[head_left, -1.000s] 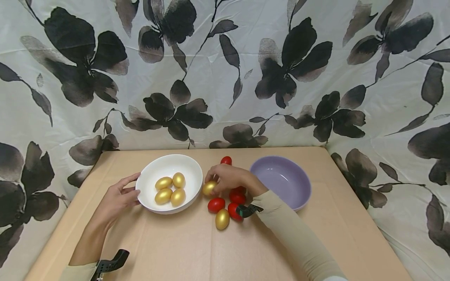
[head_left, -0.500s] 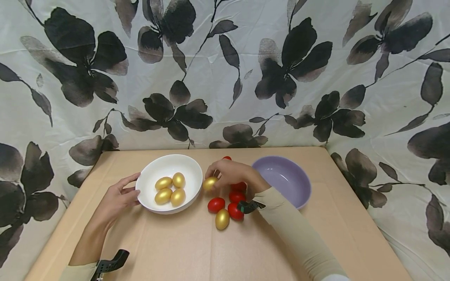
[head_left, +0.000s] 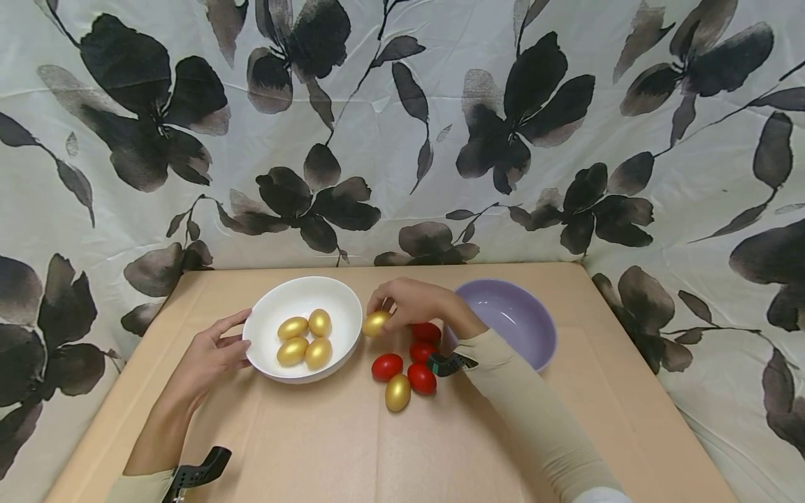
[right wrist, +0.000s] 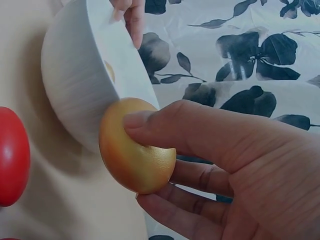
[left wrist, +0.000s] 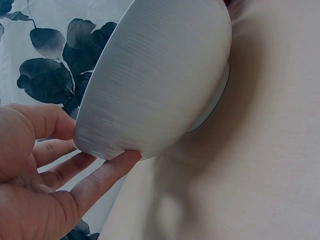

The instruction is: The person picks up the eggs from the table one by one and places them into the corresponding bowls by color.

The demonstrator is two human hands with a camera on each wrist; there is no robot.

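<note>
In the head view my left hand (head_left: 216, 353) grips the near-left rim of a white bowl (head_left: 258, 360), which holds several golden eggs (head_left: 318, 353). The left wrist view shows fingertips against the bowl's rim and outer wall. On the bowl's other side, my right hand (head_left: 411, 305) pinches a golden egg (right wrist: 135, 150) between thumb and fingers, just beside the rim. Below that hand lie several red eggs (head_left: 386, 367) and one golden egg (head_left: 397, 392) on the table. The right hand and forearm may hide other eggs.
A purple bowl (head_left: 516, 321) stands at the right, partly behind the right forearm. The light wooden-looking table (head_left: 302, 447) meets a floral cloth (head_left: 402, 154) at the back. A black wrist strap (head_left: 198, 471) sits on the left wrist.
My right hand has lifted slightly with the golden egg held beside the white bowl. The red egg at the back is now hidden behind this hand. The left hand has stayed still.
</note>
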